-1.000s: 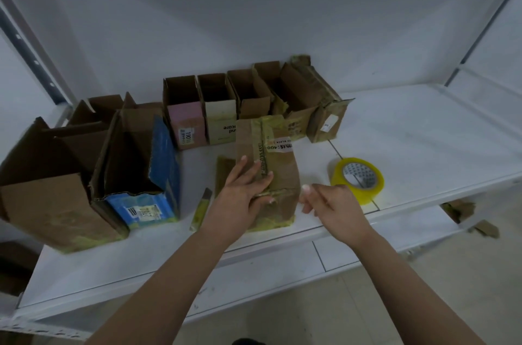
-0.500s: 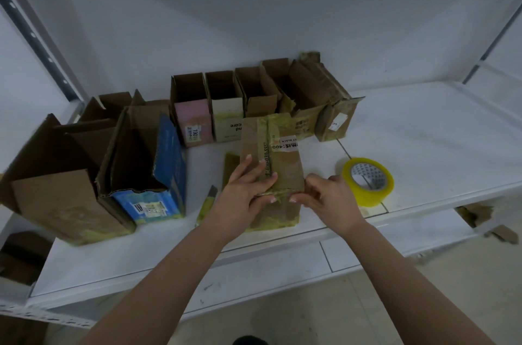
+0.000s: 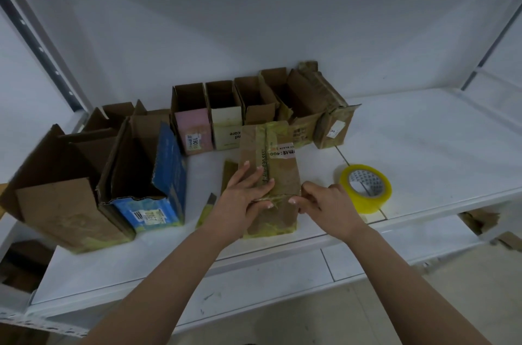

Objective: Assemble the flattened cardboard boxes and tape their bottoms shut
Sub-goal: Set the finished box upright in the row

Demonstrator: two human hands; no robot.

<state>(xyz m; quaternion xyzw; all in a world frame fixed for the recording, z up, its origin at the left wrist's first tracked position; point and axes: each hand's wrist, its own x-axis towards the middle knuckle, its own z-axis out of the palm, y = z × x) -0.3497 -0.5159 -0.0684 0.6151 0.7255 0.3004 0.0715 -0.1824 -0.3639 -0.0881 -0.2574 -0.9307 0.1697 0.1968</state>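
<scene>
The cardboard box [image 3: 268, 175] lies at 12 o'clock on the shelf [image 3: 423, 146], tape roll [image 3: 365, 186] at 2. Left hand [image 3: 245, 197] presses flat on it; right hand [image 3: 324, 200] pinches its tape seam. It looks light, thin and easily creased, best held by the edges

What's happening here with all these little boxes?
A person is putting cardboard boxes together on a white shelf. The left hand presses flat on a brown box, while the right hand pinches something at its taped seam. A roll of yellow tape sits just right of it. Several assembled boxes stand open behind.
</scene>
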